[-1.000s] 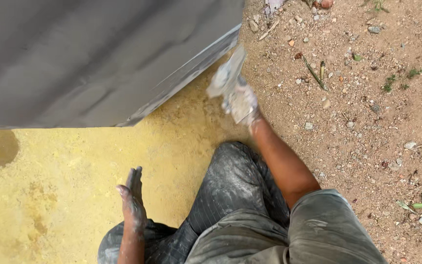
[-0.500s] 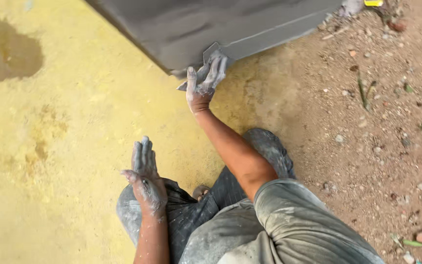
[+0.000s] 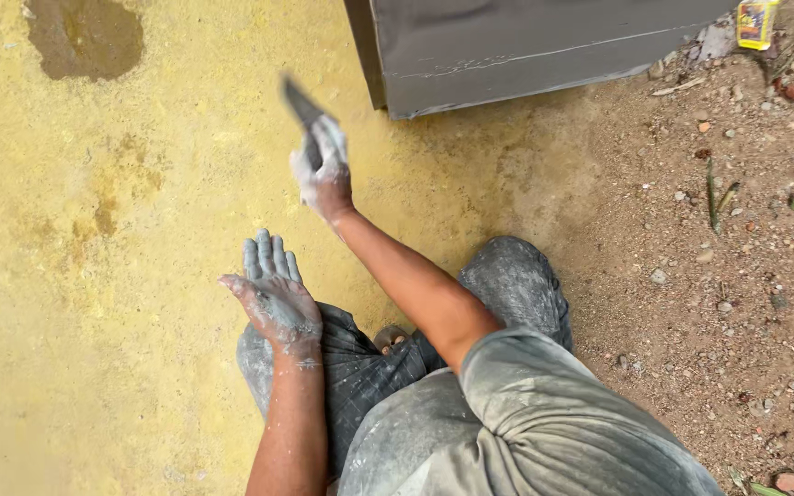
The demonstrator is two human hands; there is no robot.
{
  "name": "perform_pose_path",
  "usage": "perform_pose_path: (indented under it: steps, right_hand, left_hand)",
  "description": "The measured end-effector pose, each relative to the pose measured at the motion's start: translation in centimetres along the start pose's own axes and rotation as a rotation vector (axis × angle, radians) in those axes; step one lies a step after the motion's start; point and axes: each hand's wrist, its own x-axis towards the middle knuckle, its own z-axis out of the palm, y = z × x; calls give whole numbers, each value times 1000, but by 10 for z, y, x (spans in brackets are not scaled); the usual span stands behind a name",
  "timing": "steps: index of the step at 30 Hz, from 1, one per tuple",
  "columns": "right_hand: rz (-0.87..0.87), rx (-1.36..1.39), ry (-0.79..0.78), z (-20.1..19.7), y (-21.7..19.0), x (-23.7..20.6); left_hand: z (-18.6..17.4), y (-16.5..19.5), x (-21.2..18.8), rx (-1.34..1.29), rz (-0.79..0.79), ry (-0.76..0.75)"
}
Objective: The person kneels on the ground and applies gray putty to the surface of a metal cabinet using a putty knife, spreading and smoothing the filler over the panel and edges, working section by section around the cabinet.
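Head view, single frame, looking straight down at a crouching person.

Right hand (image 3: 323, 174), upper centre of frame, coated in pale grey paste. Fingers curled closed around the handle of a putty knife (image 3: 303, 112). The blade is motion-blurred and its edge detail cannot be read. Long axis runs diagonally: handle end at lower right inside the fist, blade tip pointing to the upper left of the frame. The blade is seen against the yellow floor (image 3: 94, 276); whether it touches the floor cannot be told.

Left hand (image 3: 273, 292), centre left, palm up, fingers straight and close together, pointing toward the top of the frame, thumb splayed to the left. It holds nothing. Palm and fingers are smeared blue-grey.

Grey metal panel (image 3: 526, 46) at top centre-right, its lower corner just right of the knife, apart from the blade.

Dark damp patch (image 3: 85, 35) on the floor, upper left. Bare dirt ground (image 3: 709, 276) with pebbles fills the right side. Yellow wrapper (image 3: 755, 23) in the top right corner. Paste-stained trousers (image 3: 507, 294) at bottom centre.
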Motion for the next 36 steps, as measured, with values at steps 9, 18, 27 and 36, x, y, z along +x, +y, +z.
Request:
perform_pose_path:
  steps: [9, 18, 27, 36]
  right_hand:
    - [-890, -453, -776, -241, -44, -16]
    - [-972, -385, -823, -354, 34, -32]
    - [236, 872, 495, -442, 188, 50]
    - [622, 1407, 627, -411, 188, 126]
  left_hand:
    - [130, 6, -47, -891, -630, -508]
    - [238, -26, -1, -206, -547, -773]
    - [245, -38, 23, -127, -567, -756]
    - [166, -94, -8, -28, -840, -529]
